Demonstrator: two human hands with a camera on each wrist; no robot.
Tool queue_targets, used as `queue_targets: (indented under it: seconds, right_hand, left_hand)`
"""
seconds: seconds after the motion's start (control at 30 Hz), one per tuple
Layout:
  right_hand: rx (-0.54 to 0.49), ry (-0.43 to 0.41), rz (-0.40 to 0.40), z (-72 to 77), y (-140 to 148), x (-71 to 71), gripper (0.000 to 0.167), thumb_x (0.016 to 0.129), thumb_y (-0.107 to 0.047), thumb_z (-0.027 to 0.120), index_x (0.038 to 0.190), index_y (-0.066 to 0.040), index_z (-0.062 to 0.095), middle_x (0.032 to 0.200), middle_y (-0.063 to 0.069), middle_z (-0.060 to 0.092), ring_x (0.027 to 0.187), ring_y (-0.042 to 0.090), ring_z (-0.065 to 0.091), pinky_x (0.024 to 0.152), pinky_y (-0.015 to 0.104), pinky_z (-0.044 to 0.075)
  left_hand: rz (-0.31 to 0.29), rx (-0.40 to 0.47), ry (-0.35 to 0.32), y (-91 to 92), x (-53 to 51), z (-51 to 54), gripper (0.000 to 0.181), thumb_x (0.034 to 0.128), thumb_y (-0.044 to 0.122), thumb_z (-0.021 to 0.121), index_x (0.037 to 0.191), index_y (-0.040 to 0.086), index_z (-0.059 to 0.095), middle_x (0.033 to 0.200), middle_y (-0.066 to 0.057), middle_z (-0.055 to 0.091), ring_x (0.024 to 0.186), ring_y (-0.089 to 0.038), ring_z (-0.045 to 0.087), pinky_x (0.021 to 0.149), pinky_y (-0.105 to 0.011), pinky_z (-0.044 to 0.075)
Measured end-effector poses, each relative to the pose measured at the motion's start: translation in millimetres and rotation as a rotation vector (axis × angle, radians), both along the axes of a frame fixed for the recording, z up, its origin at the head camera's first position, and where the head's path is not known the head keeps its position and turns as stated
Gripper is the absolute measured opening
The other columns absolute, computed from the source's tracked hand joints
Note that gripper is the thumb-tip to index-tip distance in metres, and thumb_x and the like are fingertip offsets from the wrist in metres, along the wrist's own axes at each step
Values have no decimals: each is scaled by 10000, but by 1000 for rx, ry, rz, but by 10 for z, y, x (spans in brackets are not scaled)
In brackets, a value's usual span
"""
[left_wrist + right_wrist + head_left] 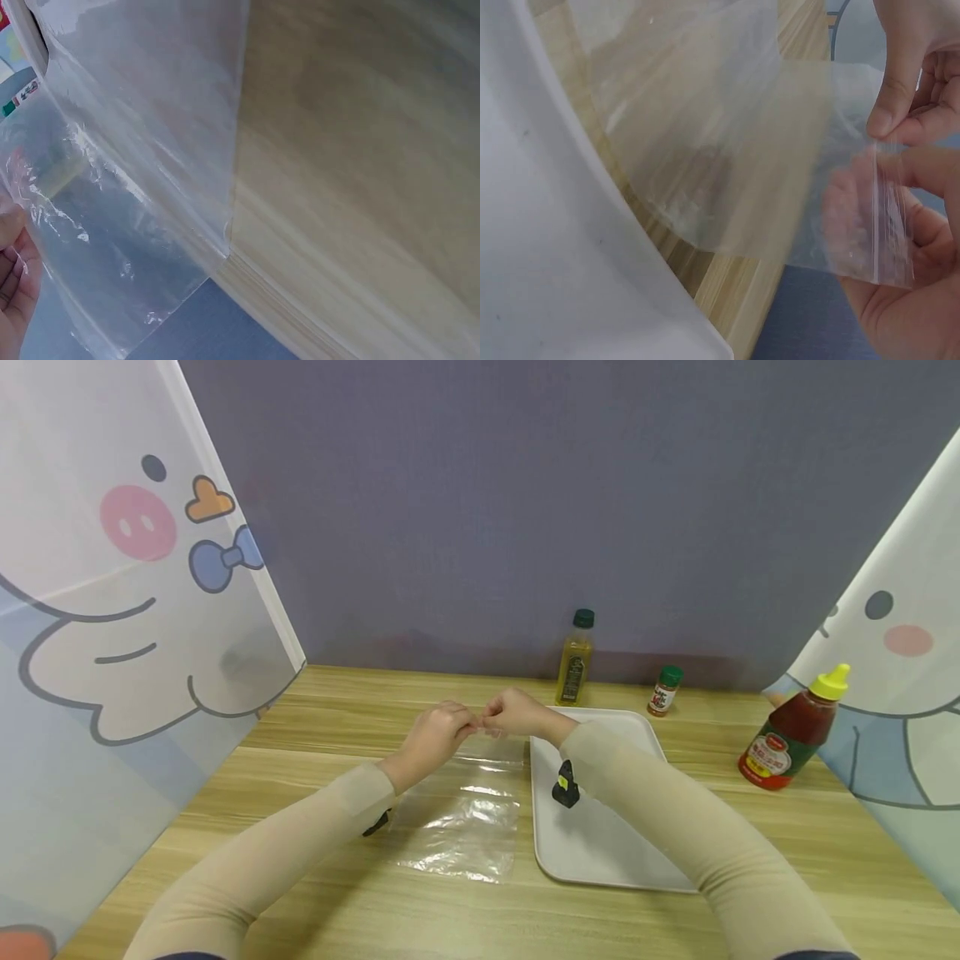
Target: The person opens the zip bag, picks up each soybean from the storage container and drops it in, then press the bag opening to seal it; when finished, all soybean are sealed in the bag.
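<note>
A clear zip-lock plastic bag (pixel 465 827) hangs from both hands over the wooden table, its zip strip at the top edge. My left hand (pixel 435 739) pinches that edge between thumb and fingers. Close beside it, my right hand (pixel 517 714) pinches the same edge. In the right wrist view the left hand (pixel 922 82) grips the zip strip above, with the right hand (pixel 915 262) below, partly seen through the film. The left wrist view has the bag (pixel 150 150) stretching down from fingers at the left edge. Whether the bag's mouth is parted cannot be told.
A white tray (pixel 600 852) lies right of the bag, under the right forearm. Behind it stand an oil bottle (pixel 574 660) and a small green-lidded spice jar (pixel 664 692). At far right is a ketchup bottle (pixel 787 735) with a yellow nozzle. Printed curtains flank the table.
</note>
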State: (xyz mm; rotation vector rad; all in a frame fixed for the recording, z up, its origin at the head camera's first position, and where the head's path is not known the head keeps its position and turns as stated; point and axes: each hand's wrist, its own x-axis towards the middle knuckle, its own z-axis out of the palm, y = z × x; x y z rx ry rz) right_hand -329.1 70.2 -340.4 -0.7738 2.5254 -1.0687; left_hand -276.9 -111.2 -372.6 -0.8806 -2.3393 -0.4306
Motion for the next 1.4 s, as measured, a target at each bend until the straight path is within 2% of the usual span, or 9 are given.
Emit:
queue_targets:
  seconds: [0.07, 0.3, 0.4, 0.7, 0.87, 0.97, 1.13, 1.27, 1.4]
  right_hand:
    - [-10, -6, -30, -2, -14, 15, 175, 910, -98, 620, 886, 40, 726, 737, 114, 701, 633, 140, 635, 647, 304, 586]
    - [-11, 15, -102, -64, -56, 52, 152, 878, -90, 649, 781, 1, 722, 644, 31, 670, 539, 74, 562, 519, 176, 477]
    - [5, 34, -126, -63, -66, 67, 152, 874, -99, 654, 776, -6, 724, 658, 38, 678, 545, 69, 549, 517, 164, 471]
    - [-3, 27, -156, -30, -94, 119, 152, 873, -64, 630, 839, 43, 732, 687, 100, 703, 555, 133, 608, 490, 166, 454]
    - [-4, 16, -182, -24, -119, 107, 144, 861, -69, 630, 818, 18, 735, 644, 39, 671, 549, 128, 577, 474, 159, 416]
    - [-19, 1, -194, -32, -122, 88, 142, 859, -54, 619, 804, 22, 726, 654, 36, 663, 543, 101, 560, 499, 172, 464]
    - [-37, -39, -179, -34, -97, 79, 133, 864, -29, 619, 844, 48, 725, 738, 84, 699, 593, 139, 638, 614, 264, 584]
    - [-68, -30, -163, 1, -74, 46, 138, 879, -22, 607, 884, 60, 717, 784, 112, 711, 601, 146, 651, 639, 284, 596]
    - [-76, -13, -166, 54, -51, 7, 129, 898, -26, 612, 881, 61, 707, 800, 118, 710, 576, 134, 638, 631, 278, 595]
  left_hand:
    - [7, 1, -4, 11, 0, -4, 66, 822, 81, 747, 885, 68, 732, 899, -41, 750, 833, -182, 693, 798, -292, 587]
    - [41, -41, -19, 35, 13, -38, 68, 850, 104, 721, 906, 66, 716, 926, -45, 750, 873, -194, 704, 740, -260, 591]
    - [46, -58, -23, 43, 6, -53, 66, 868, 97, 700, 922, 58, 704, 948, -52, 747, 923, -209, 698, 791, -266, 586]
    - [56, -106, 43, 51, -18, -64, 76, 844, 78, 722, 815, 81, 651, 872, -37, 735, 818, -179, 680, 745, -256, 581]
    - [60, -120, 56, 50, -11, -51, 69, 848, 70, 713, 826, 75, 648, 883, -47, 738, 824, -179, 680, 769, -252, 578]
    - [69, -150, 88, 40, 8, -57, 64, 858, 65, 705, 838, 71, 644, 841, -48, 727, 779, -176, 682, 723, -247, 580]
    - [58, -149, 112, 22, 50, -95, 84, 854, 91, 715, 831, 88, 634, 791, -31, 711, 710, -167, 679, 634, -259, 571]
    - [11, -84, 127, 16, 50, -110, 78, 816, 101, 750, 848, 91, 680, 861, -39, 739, 795, -177, 702, 705, -274, 587]
    - [-28, -106, 181, 25, 46, -92, 88, 791, 91, 769, 846, 115, 705, 883, -12, 750, 810, -151, 706, 707, -227, 584]
